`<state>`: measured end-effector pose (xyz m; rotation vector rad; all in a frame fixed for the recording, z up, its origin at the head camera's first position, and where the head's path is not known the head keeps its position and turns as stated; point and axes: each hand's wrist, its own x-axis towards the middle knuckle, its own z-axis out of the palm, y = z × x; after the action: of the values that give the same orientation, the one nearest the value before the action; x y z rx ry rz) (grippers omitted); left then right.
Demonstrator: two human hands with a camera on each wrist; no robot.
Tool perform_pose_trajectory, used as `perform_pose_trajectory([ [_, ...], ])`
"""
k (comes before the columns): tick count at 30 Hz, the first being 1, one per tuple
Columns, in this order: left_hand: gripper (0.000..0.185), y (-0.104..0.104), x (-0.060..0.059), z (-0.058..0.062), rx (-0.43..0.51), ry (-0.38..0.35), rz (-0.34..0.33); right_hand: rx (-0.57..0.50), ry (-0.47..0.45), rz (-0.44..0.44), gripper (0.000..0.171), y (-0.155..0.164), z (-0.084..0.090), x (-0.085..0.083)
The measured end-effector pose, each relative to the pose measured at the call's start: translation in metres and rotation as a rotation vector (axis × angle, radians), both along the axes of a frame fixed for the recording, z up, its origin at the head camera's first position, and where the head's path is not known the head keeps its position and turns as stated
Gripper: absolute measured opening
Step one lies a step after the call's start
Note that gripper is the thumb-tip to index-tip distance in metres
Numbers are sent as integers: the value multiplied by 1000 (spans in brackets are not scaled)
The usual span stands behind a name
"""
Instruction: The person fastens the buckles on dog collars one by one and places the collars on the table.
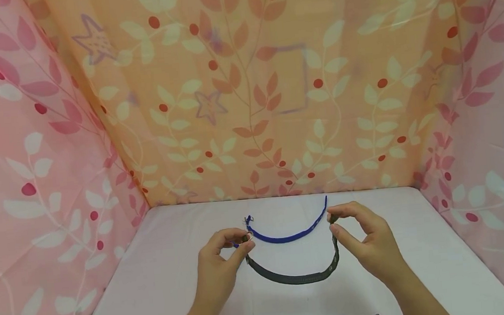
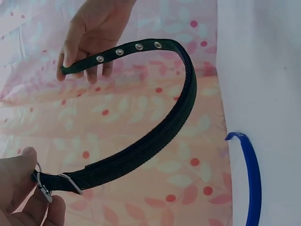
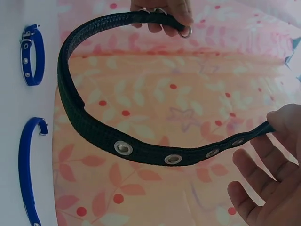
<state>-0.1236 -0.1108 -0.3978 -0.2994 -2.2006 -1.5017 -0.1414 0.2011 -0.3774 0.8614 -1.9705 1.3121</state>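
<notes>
We saw the dark collar (image 1: 296, 278) sagging in a curve between both hands, held up over the white counter (image 1: 155, 286). The left hand (image 1: 218, 261) pinched the end with the buckle (image 2: 44, 190), and the right hand (image 1: 371, 239) pinched the tip beyond the metal-rimmed holes (image 3: 123, 148), its other fingers loosely spread. An open blue collar (image 1: 281, 239) lay behind it on the counter, and a second blue collar (image 3: 40, 56), looped round to its own buckle, lay there too. We judged the step to be readying the two ends for fastening, with the tip not yet threaded. The next move, as we read it, called for bringing the tip across untwisted and feeding it through the buckle.
</notes>
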Motion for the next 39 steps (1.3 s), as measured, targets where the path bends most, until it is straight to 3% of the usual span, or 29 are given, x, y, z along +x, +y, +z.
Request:
perform_pose_trajectory([
  [6, 21, 8, 5, 1, -17, -14, -39, 75, -46, -31, 49, -11, 1, 11],
  [12, 23, 17, 12, -1, -60, -35, -93, 135, -46, 44, 43, -22, -7, 16],
  [16, 26, 19, 15, -3, -95, -56, -114, 150, 12, 96, 46, -29, -11, 15],
  [21, 24, 20, 15, -5, -132, -67, -156, 251, 126, 119, 43, -37, -15, 14],
  [24, 24, 20, 14, -4, -137, -53, -182, 293, 156, 78, 36, -41, -16, 12],
  [29, 21, 22, 15, -3, -115, 3, -229, 264, 174, 40, 31, -45, -21, 10],
  [36, 19, 27, 15, -6, -60, 155, -352, 219, 279, 124, 19, -50, -26, 8],
  [39, 22, 28, 15, -6, -49, 139, -389, 194, 321, 159, 17, -54, -25, 7],
])
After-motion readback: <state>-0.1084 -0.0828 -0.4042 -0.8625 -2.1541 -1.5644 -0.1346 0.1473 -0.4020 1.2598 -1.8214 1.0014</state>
